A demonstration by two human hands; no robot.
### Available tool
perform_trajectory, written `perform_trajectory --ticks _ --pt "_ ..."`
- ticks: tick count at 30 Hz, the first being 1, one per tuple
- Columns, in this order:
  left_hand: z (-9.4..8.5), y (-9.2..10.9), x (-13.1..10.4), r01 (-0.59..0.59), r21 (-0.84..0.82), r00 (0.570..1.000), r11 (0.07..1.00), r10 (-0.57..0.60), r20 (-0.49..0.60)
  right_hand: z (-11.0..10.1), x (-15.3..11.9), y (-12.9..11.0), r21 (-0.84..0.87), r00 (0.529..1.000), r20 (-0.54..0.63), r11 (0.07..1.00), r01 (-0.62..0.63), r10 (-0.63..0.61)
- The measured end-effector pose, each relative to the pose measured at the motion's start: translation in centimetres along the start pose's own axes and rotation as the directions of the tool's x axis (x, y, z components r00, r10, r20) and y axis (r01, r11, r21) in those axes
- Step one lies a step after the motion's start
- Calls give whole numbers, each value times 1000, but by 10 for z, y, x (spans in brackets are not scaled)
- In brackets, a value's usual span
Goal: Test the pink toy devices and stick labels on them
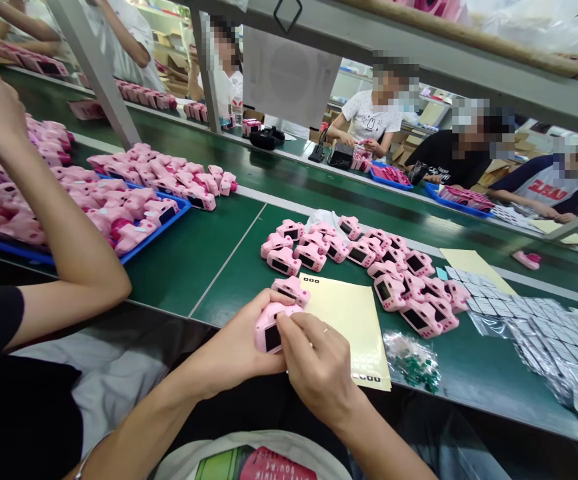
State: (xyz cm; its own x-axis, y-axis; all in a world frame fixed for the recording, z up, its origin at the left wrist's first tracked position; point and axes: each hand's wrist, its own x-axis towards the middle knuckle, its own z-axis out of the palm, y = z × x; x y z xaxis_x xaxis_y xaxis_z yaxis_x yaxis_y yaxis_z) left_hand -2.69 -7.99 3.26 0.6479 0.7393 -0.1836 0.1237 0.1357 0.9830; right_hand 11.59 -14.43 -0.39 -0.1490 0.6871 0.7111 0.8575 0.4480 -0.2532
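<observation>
My left hand (241, 340) steadies a glossy pink plastic toy camera (263, 328) over the near-left edge of a pale yellow paper sheet (349, 320).
The left thumb and fingers clamp the body, its black screen (272, 338) facing up toward me; my right hand (319, 363) brings thumb and forefinger together at its upper edge, though I cannot tell whether they pinch anything small. I judge that a firm left grip, clear of the screen, and light, square fingertip pressure suit this close work.
</observation>
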Motion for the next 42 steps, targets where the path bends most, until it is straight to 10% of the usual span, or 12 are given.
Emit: perform_trajectory --ticks 5,9,17,42 --pt "-14 -1 -1 -3 -86 990 996 15 140 -23 4 1 161 970 175 967 -196 167" --pt "-12 -4 4 24 -223 994 975 0 108 -28 12 11 473 831 348 684 -556 435" --pt "-9 -5 6 17 -285 992 958 20 127 -20 6 21 651 688 602 250 -717 405" --pt "-2 -4 13 22 -331 996 943 8 90 -16 7 19 673 662 573 184 -716 483"
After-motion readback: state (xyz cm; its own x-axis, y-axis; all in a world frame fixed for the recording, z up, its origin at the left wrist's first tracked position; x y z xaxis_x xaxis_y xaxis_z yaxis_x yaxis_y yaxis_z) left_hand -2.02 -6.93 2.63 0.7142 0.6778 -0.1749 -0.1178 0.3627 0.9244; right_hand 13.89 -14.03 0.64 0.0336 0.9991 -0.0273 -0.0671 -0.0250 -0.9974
